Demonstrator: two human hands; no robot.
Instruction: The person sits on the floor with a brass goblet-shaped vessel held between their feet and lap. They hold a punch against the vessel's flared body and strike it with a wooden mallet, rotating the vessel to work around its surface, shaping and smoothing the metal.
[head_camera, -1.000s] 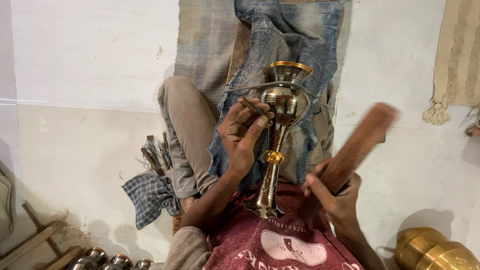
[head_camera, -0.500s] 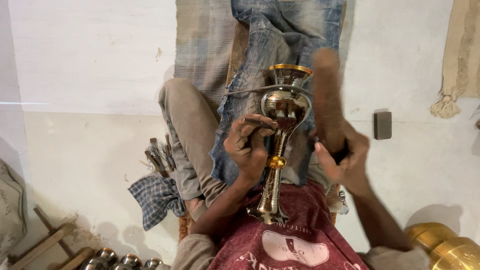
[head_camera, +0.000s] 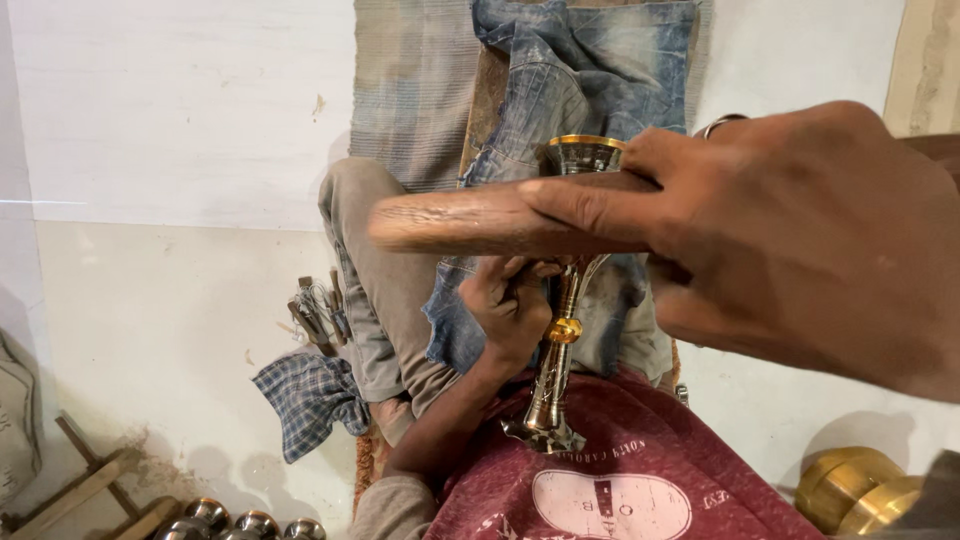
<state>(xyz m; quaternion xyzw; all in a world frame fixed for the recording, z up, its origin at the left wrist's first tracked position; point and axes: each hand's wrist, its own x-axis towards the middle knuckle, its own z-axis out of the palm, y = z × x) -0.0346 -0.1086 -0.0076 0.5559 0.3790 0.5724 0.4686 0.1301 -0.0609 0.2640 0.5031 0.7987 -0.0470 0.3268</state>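
Note:
A tall metal stand (head_camera: 563, 330) of silver and gold colour, with a cup-shaped top, rests with its base against my red shirt and leans away from me. My left hand (head_camera: 510, 305) is wrapped around its upper stem, partly hidden behind a wooden stick. My right hand (head_camera: 790, 235), large and close to the camera, grips that wooden stick (head_camera: 480, 220) and holds it level across the top of the stand. A ring shows on one finger of the right hand.
A piece of denim (head_camera: 585, 70) lies over a striped mat ahead. Small metal tools (head_camera: 315, 310) and a checked cloth (head_camera: 305, 395) lie at my left knee. Several shiny metal knobs (head_camera: 235, 522) sit bottom left; brass pieces (head_camera: 860, 488) bottom right.
My right hand has swung the wooden stick up from the right side toward the camera. It now lies level across the stand's top. My left hand stays on the stem.

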